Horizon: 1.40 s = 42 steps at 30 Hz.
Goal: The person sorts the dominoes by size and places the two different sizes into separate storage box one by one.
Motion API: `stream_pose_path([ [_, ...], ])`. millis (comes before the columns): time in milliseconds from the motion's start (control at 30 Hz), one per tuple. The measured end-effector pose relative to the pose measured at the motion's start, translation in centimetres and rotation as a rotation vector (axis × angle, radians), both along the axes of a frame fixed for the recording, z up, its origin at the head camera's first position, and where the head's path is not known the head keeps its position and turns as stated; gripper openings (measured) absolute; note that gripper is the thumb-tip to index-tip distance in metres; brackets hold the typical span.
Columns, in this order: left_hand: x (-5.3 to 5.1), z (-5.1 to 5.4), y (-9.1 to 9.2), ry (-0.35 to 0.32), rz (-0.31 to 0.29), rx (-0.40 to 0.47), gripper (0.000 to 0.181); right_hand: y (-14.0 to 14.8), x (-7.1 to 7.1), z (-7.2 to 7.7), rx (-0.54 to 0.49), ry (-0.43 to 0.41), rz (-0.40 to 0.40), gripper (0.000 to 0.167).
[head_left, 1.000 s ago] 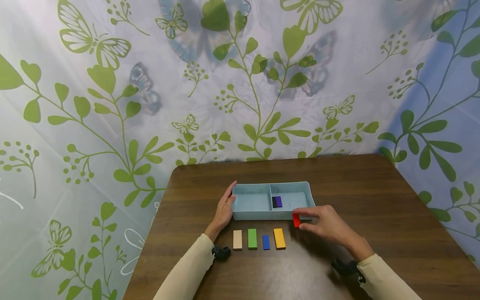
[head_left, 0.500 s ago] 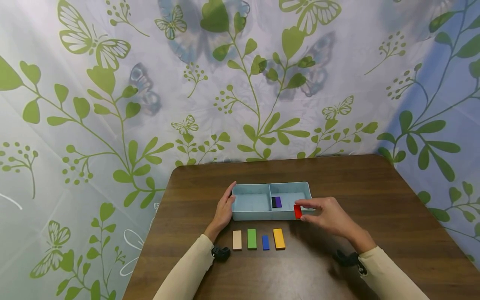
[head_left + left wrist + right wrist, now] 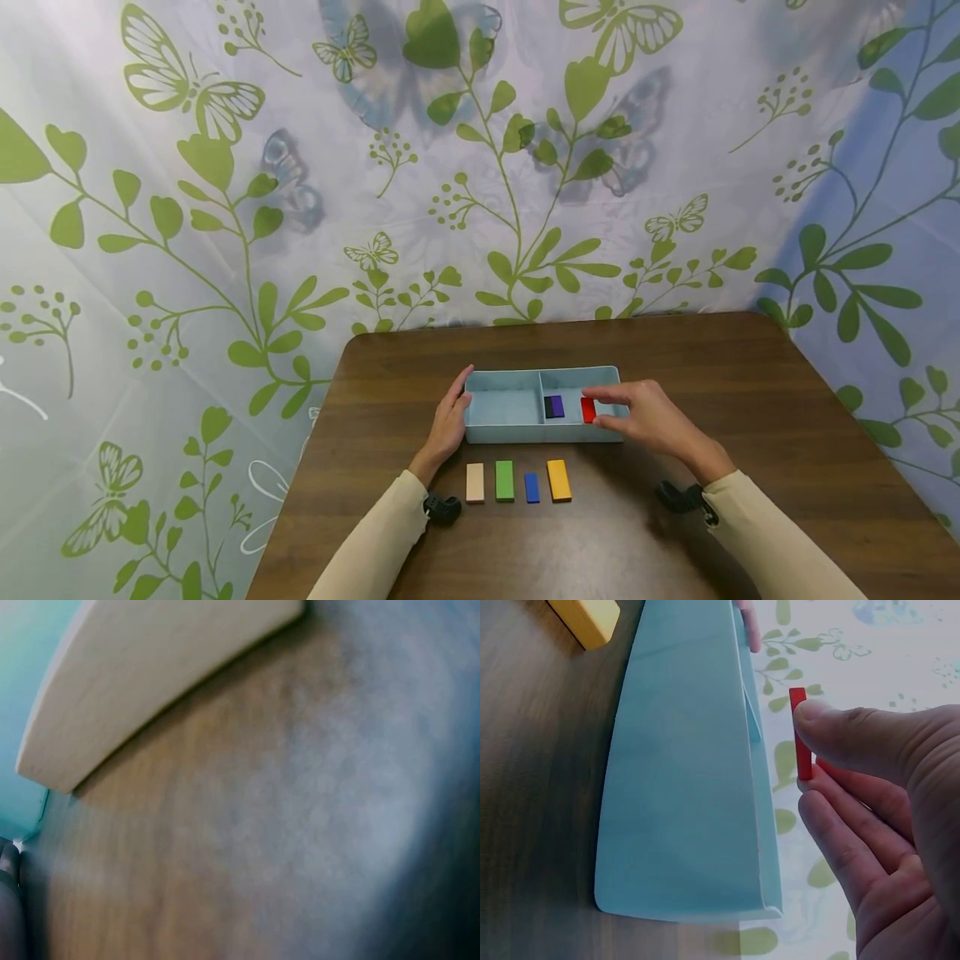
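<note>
Currently, right hand (image 3: 652, 414) pinches a red block (image 3: 588, 410) between thumb and fingers, held above the right compartment of a pale blue tray (image 3: 540, 434); right wrist view puts the block above the rim. Left hand (image 3: 448, 419) lies against the tray's left end, fingers extended along it. Inside the right compartment, a black block (image 3: 549, 407) and a purple block (image 3: 557, 407) sit side by side near the divider (image 3: 541, 396). On the brown surface (image 3: 480, 558), before the tray's near wall, a spaced row, left to right: beige block (image 3: 475, 483), green block (image 3: 505, 482), small blue block (image 3: 532, 488), yellow block (image 3: 558, 481). Leaf-and-butterfly cloth (image 3: 480, 208) hangs behind.
</note>
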<state>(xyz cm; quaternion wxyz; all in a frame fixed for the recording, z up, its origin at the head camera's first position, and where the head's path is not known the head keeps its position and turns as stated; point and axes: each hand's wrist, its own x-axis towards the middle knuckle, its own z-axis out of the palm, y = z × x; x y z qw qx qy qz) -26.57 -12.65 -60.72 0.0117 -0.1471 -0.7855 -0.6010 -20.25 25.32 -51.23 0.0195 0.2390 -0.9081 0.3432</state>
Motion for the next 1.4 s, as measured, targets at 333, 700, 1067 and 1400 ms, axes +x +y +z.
stream_pose_path([
  [333,0.0,0.1,0.0,-0.005,-0.006,-0.003,0.055,-1.0,-1.9,-0.1,0.053,0.0,0.045,0.05],
  [700,-0.2,0.0,0.0,0.021,-0.055,0.02,0.056,-1.9,-3.9,-1.0,0.145,-0.012,0.068,0.047],
  [1067,0.1,0.0,-0.1,0.024,-0.034,0.019,0.056,-3.0,-5.2,-2.3,0.168,-0.044,0.078,0.044],
  [1400,0.1,0.1,0.1,0.024,-0.029,0.026,0.054,-3.8,-6.1,-2.8,0.184,-0.068,0.083,0.044],
])
